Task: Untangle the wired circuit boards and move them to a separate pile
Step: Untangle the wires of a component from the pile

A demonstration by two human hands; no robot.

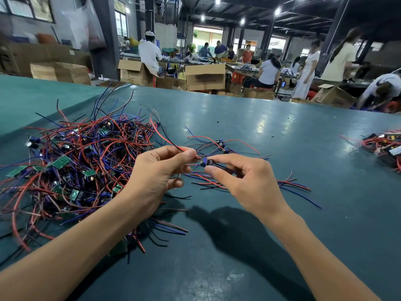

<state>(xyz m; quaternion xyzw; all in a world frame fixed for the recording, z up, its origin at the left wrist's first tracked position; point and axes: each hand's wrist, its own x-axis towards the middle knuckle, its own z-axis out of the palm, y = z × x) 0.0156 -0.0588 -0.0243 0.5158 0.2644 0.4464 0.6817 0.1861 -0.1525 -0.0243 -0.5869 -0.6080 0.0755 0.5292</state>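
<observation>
From the head camera, the left hand [156,170] is nearly closed. Its thumb and first finger pinch two wires [168,141], one red and one black, that run up and away to the left. The other fingers curl in under them.

The right hand [245,179] is narrow too. Its thumb and first finger pinch a small board [206,162], which is blue with a round black part on it. The other fingers are bent loosely and hold nothing.

The two hands are very near each other, over the middle of the bench [271,127]. The small board is held up off the bench, right between the fingertips of both hands.

Now the counting. There are two hands and one board being held. There are three heaps on the bench. The big heap [71,161] fills the left side, a messy tangle of red, blue and black wires with green boards in it, too many to count. The little heap [221,146] lies just past the hands, and two dark boards show in it, with loose wires spreading to the right. The third heap [382,146] sits at the right edge. Beyond the far edge stand cardboard boxes [205,77].
</observation>
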